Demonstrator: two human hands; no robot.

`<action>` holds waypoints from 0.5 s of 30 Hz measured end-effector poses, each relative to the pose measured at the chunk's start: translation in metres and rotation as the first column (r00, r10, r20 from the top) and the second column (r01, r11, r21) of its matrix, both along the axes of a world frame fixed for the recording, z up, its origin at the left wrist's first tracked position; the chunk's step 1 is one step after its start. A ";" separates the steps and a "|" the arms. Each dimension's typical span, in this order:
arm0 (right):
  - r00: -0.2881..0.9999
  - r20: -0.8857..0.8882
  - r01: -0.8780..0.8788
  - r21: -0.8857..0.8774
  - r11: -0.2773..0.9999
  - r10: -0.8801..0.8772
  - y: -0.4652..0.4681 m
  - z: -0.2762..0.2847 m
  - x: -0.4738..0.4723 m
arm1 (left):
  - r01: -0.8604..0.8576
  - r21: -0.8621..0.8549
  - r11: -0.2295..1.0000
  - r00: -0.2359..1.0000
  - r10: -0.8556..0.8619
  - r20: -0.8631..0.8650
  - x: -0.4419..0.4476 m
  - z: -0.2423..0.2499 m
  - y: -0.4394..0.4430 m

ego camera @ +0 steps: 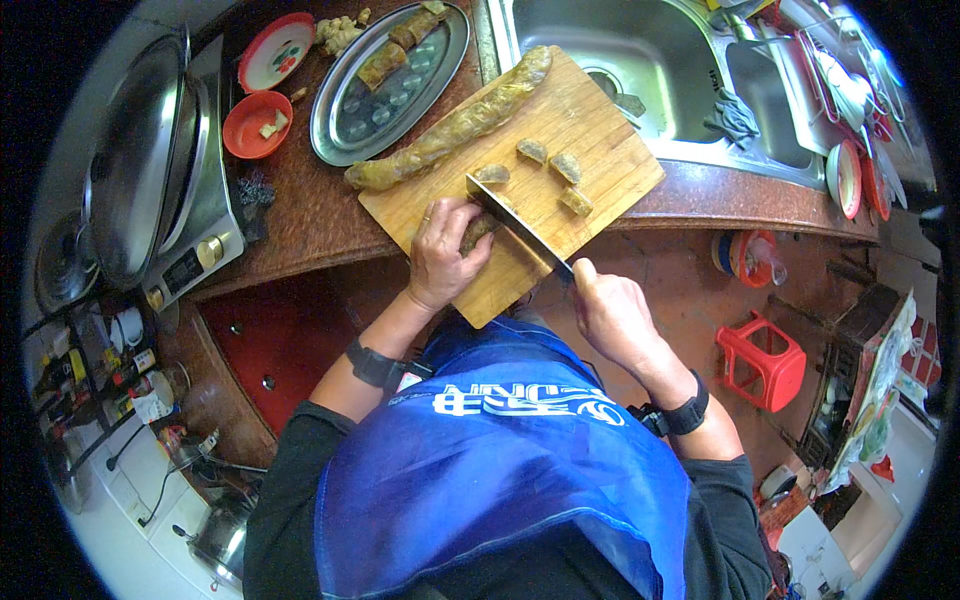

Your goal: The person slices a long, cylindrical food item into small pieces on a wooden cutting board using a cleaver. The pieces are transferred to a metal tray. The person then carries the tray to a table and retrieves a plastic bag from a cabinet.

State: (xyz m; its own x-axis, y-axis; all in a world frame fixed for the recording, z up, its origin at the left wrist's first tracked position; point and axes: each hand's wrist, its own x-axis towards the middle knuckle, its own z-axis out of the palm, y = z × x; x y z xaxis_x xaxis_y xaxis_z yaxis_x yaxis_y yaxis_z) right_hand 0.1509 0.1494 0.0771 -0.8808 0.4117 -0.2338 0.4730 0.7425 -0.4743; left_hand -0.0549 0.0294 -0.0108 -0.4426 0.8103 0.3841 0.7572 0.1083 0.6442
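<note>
My left hand (448, 251) presses a short brown roll piece (477, 231) onto the wooden cutting board (600, 135). In my right hand (613, 311) is the handle of a kitchen knife (521, 229), its blade crossing the board just right of my left fingers. Several cut slices (565, 168) lie beyond the blade, partly hidden by it near my fingers. One long, wrinkled, sausage-like roll (457, 124) rests along the board's far left edge. The board's near corner juts out over the counter edge toward my blue apron (510, 465).
An oval metal platter (394, 97) with roll pieces stands left of the board, near a red bowl (257, 124), a patterned bowl (276, 52) and ginger (339, 34). A steel sink (660, 67) lies behind it. Below right is a red plastic stool (761, 362).
</note>
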 end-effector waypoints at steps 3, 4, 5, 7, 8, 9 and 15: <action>0.997 -0.075 0.025 -0.035 0.999 -0.028 0.003 0.008 0.003 | -0.011 0.002 1.000 1.000 0.011 0.028 -0.001 0.003 -0.009; 0.989 -0.143 0.023 -0.056 0.998 -0.030 0.002 0.010 0.003 | 0.004 -0.038 0.999 1.000 -0.004 0.001 -0.003 0.004 -0.014; 0.996 -0.090 0.015 -0.047 0.999 -0.019 0.000 0.013 0.004 | 0.006 -0.056 0.998 1.000 -0.006 -0.002 -0.003 0.004 -0.016; 0.999 -0.039 -0.015 -0.034 0.999 0.014 -0.006 0.018 0.007 | 0.008 -0.067 0.998 1.000 -0.009 -0.011 -0.003 0.003 -0.019; 0.999 -0.034 -0.020 -0.049 0.999 0.018 -0.009 0.021 0.008 | 0.005 -0.066 0.998 1.000 -0.005 0.000 -0.003 0.002 -0.020; 1.000 -0.019 -0.017 -0.052 0.998 0.016 -0.011 0.022 0.010 | 0.002 -0.057 0.998 1.000 -0.001 0.010 -0.002 0.001 -0.019; 0.994 0.105 -0.004 -0.068 0.998 0.011 -0.019 0.026 0.014 | -0.011 0.038 0.999 1.000 0.011 0.003 0.000 -0.003 -0.015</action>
State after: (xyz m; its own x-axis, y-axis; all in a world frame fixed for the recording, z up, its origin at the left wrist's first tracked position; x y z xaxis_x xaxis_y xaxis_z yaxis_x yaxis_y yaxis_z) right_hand 0.1653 0.1304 0.1035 -0.8529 0.3853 -0.3522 0.5174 0.7141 -0.4716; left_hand -0.0548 0.0146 -0.0143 -0.4525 0.7903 0.4131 0.7545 0.0922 0.6498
